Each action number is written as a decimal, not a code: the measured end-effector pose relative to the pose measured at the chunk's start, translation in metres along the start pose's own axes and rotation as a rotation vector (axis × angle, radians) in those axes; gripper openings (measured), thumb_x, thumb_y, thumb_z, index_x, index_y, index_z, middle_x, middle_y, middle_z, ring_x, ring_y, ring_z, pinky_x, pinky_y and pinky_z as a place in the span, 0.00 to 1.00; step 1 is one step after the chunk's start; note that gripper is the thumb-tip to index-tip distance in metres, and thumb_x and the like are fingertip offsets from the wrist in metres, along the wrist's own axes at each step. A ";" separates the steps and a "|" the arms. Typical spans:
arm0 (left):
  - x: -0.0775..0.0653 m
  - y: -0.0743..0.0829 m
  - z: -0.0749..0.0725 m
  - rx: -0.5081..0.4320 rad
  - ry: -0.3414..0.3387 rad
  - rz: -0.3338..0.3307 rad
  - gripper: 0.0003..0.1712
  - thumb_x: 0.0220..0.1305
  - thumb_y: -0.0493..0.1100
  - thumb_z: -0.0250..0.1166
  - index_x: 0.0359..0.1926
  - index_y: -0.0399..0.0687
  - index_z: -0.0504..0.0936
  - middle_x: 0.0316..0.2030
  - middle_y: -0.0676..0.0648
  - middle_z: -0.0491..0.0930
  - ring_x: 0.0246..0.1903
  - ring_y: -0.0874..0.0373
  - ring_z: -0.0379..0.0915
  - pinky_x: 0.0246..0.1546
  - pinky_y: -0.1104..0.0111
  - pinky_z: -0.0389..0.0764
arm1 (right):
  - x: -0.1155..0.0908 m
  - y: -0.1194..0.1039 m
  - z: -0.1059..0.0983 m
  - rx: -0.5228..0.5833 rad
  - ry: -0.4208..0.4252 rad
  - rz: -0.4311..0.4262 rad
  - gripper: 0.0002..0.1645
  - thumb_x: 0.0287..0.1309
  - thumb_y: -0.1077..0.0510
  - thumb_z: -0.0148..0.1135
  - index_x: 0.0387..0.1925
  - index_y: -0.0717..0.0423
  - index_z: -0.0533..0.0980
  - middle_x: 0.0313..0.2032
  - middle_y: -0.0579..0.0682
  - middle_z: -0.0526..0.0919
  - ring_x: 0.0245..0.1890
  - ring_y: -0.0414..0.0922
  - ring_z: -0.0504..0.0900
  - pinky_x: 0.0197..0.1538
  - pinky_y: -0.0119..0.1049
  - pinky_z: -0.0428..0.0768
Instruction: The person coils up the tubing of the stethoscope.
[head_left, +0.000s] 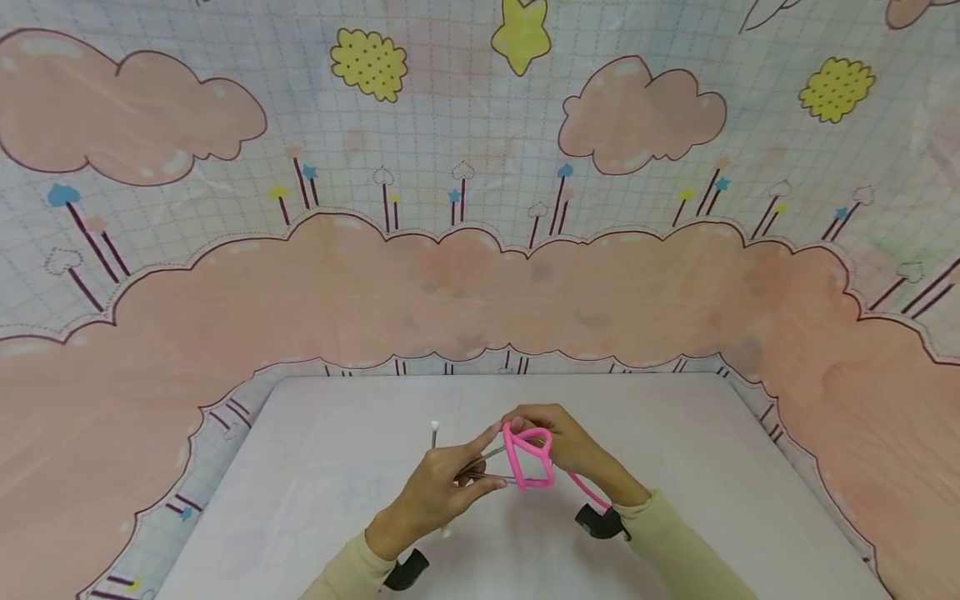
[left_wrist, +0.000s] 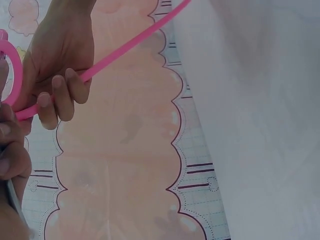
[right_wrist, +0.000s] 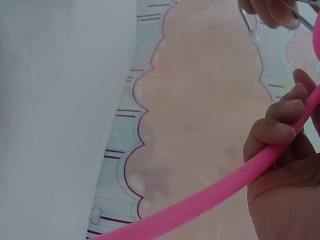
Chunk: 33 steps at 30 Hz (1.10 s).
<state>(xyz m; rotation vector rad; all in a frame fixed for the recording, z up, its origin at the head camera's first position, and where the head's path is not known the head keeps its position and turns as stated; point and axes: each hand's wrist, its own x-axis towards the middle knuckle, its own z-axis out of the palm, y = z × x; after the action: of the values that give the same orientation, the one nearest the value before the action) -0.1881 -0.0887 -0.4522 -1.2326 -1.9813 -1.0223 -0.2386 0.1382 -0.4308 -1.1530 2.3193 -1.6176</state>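
Note:
In the head view my left hand grips a thin metal wire piece with white tips, its rods reaching right between thumb and index finger. Pink flexible cord is looped around the ends of those rods in a rough four-sided shape with a crossing strand. My right hand holds the cord at the loop's upper right. From its curled fingers the loose length of cord runs down past the wrist, as the right wrist view shows. In the left wrist view the cord passes under the right fingertips.
Both hands are above a white table. A patterned cloth with clouds and stars hangs behind and around it. Dark wrist cameras sit under both wrists.

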 end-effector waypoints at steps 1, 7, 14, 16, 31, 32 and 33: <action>0.000 0.000 0.000 0.002 -0.001 0.003 0.39 0.57 0.44 0.72 0.69 0.42 0.70 0.20 0.53 0.73 0.19 0.70 0.59 0.23 0.89 0.61 | 0.000 0.000 0.001 -0.004 0.006 0.002 0.13 0.69 0.58 0.56 0.47 0.60 0.82 0.43 0.58 0.86 0.43 0.39 0.81 0.45 0.32 0.82; 0.000 0.000 -0.001 0.005 -0.012 0.002 0.36 0.57 0.42 0.72 0.67 0.44 0.73 0.20 0.54 0.72 0.19 0.69 0.61 0.24 0.89 0.62 | -0.001 0.000 0.006 -0.035 0.035 -0.001 0.13 0.70 0.59 0.54 0.45 0.58 0.83 0.41 0.57 0.87 0.43 0.40 0.82 0.48 0.32 0.82; -0.002 0.000 -0.001 0.006 -0.004 -0.037 0.35 0.57 0.43 0.73 0.65 0.46 0.72 0.19 0.54 0.72 0.19 0.70 0.60 0.23 0.88 0.62 | -0.002 0.004 0.009 -0.016 0.046 0.060 0.13 0.70 0.59 0.55 0.46 0.58 0.83 0.44 0.58 0.86 0.47 0.42 0.81 0.51 0.34 0.80; -0.002 0.001 -0.001 0.003 -0.007 -0.051 0.35 0.57 0.43 0.72 0.65 0.47 0.71 0.19 0.54 0.72 0.19 0.71 0.60 0.23 0.88 0.62 | -0.002 0.006 0.010 0.003 0.043 0.065 0.13 0.69 0.58 0.56 0.47 0.59 0.82 0.45 0.59 0.85 0.48 0.41 0.80 0.51 0.35 0.81; -0.006 -0.007 -0.001 0.002 0.081 -0.112 0.31 0.59 0.43 0.71 0.62 0.46 0.73 0.21 0.53 0.72 0.20 0.72 0.60 0.22 0.86 0.65 | -0.009 0.013 0.019 0.045 0.045 0.186 0.14 0.69 0.60 0.56 0.46 0.67 0.79 0.30 0.59 0.79 0.28 0.36 0.73 0.33 0.27 0.76; -0.006 -0.008 -0.002 0.004 0.086 -0.120 0.32 0.58 0.42 0.71 0.63 0.46 0.73 0.21 0.53 0.73 0.20 0.72 0.60 0.22 0.86 0.66 | -0.010 0.013 0.020 0.049 0.044 0.203 0.13 0.69 0.60 0.56 0.47 0.66 0.79 0.27 0.57 0.76 0.26 0.36 0.71 0.30 0.27 0.74; -0.007 -0.009 -0.003 0.004 0.091 -0.127 0.32 0.57 0.41 0.72 0.63 0.47 0.73 0.21 0.53 0.73 0.20 0.72 0.60 0.22 0.86 0.66 | -0.011 0.013 0.020 0.048 0.044 0.221 0.13 0.69 0.60 0.56 0.47 0.65 0.79 0.25 0.56 0.73 0.23 0.36 0.68 0.27 0.27 0.70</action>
<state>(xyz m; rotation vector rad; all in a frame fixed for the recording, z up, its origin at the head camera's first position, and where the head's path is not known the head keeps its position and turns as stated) -0.1931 -0.0965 -0.4587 -1.0499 -2.0113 -1.1152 -0.2287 0.1320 -0.4542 -0.8258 2.3243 -1.6229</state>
